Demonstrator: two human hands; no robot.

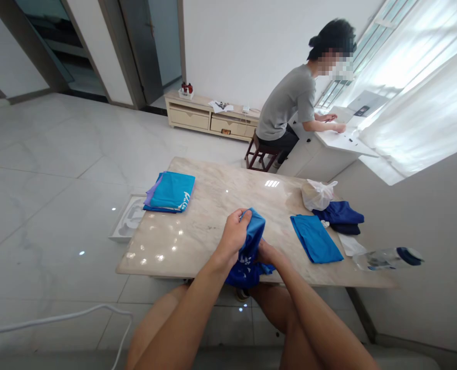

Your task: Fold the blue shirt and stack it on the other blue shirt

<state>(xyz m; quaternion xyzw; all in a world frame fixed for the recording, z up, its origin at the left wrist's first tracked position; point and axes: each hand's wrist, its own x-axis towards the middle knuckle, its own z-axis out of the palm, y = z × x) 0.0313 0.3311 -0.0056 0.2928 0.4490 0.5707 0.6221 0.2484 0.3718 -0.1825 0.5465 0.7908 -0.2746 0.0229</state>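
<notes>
A blue cloth garment [247, 264] with white print hangs bunched over the near edge of the marble-topped table [220, 195]. My left hand [236, 231] pinches its lighter blue upper end between thumb and fingers. Lower on the cloth's right side is my right hand [266, 253], closed against the fabric, its fingers partly hidden. To the left lies a stack of folded cloths [170, 191], bright blue with white lettering on top and purple beneath. A folded blue cloth [315, 238] rests flat to the right.
A knotted white plastic bag [317, 194], dark blue cloth [342, 213] and a clear bottle [386, 258] on its side occupy the table's right end. Beyond, a person [290, 103] sits on a stool [259, 154] at a white desk. A white tray [130, 218] is at the table's left.
</notes>
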